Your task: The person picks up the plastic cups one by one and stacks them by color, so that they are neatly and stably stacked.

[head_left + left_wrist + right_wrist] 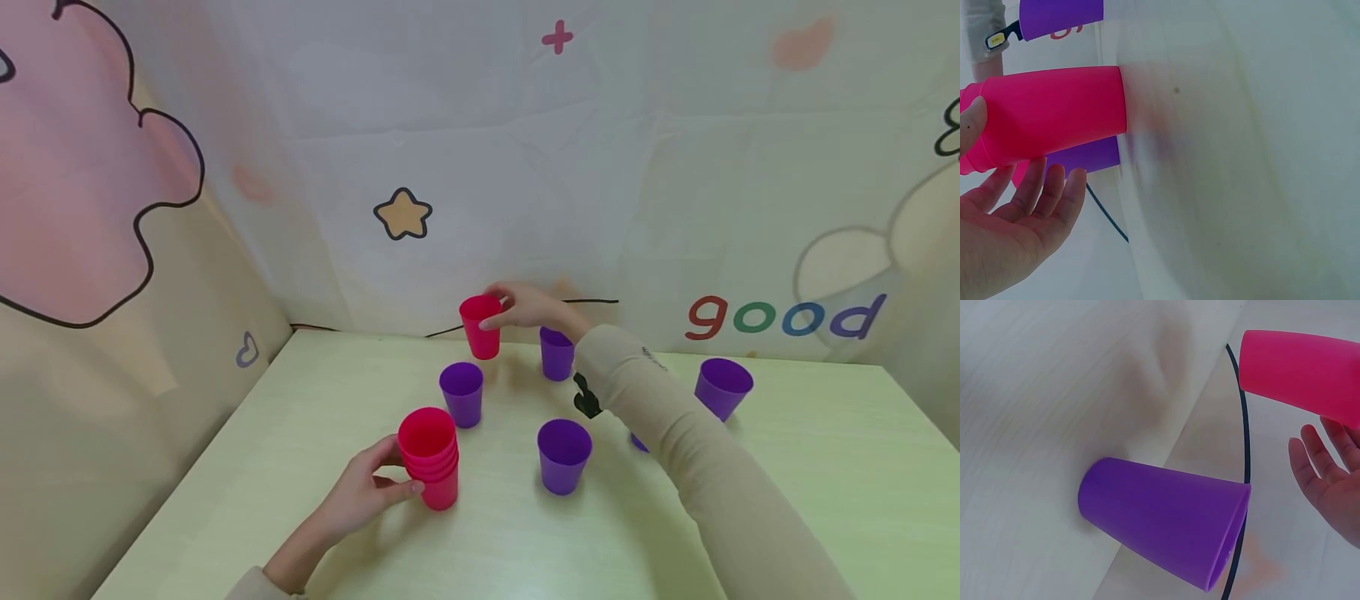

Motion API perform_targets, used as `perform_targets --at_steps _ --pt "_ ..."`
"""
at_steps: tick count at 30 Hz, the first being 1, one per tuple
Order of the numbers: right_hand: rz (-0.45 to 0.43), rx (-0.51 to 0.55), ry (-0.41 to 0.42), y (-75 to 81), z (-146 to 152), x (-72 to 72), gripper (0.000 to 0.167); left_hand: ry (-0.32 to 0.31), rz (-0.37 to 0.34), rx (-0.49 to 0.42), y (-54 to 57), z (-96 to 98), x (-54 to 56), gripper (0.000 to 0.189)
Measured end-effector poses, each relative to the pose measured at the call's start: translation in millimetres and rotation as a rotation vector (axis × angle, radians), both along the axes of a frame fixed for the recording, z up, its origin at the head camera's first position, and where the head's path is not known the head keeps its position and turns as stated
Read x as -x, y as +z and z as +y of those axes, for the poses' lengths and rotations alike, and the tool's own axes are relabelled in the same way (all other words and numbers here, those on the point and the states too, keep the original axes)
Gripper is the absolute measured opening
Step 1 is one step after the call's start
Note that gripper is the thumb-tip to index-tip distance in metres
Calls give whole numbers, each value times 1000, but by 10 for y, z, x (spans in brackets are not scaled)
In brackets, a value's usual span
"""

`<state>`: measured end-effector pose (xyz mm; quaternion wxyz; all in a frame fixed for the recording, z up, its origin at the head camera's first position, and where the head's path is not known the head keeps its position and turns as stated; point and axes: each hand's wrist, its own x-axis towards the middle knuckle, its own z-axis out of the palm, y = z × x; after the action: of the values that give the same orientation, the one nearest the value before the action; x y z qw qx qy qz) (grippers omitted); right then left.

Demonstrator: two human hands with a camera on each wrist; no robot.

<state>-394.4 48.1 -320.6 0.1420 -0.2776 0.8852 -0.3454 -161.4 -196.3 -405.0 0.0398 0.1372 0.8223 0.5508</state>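
Note:
My left hand (367, 492) grips a stack of nested pink cups (440, 492), thumb on the near side and fingers behind. In the left wrist view, the base of the stack is at the table surface. Farther back, my right hand (528, 307) holds a single upright pink cup (480, 327) by its upper part. The right wrist view shows this pink cup (1297, 372) raised off the table. Just beyond the stack stands a purple cup (462, 400), and another purple cup (557, 358) is below my right wrist.
On the pale table (300, 417), a purple cup (564, 458) stands near the middle and another purple cup (723, 387) stands to the right. My right sleeve mostly hides one more purple cup (639, 442). A printed cloth wall (510, 183) borders the back.

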Motion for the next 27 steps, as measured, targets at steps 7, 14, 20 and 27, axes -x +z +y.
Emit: perform_targets --at_steps 7,14,20,27 --pt "-18 23 29 93 33 -63 57 0 12 7 1 -25 12 47" --pt "-40 53 32 158 60 -132 57 -5 0 1 5 -9 13 47" --pt "-58 83 35 222 83 -231 57 -2 11 1 16 2 3 48" --pt "-55 109 38 295 141 -340 54 -13 17 -13 5 12 -3 48"
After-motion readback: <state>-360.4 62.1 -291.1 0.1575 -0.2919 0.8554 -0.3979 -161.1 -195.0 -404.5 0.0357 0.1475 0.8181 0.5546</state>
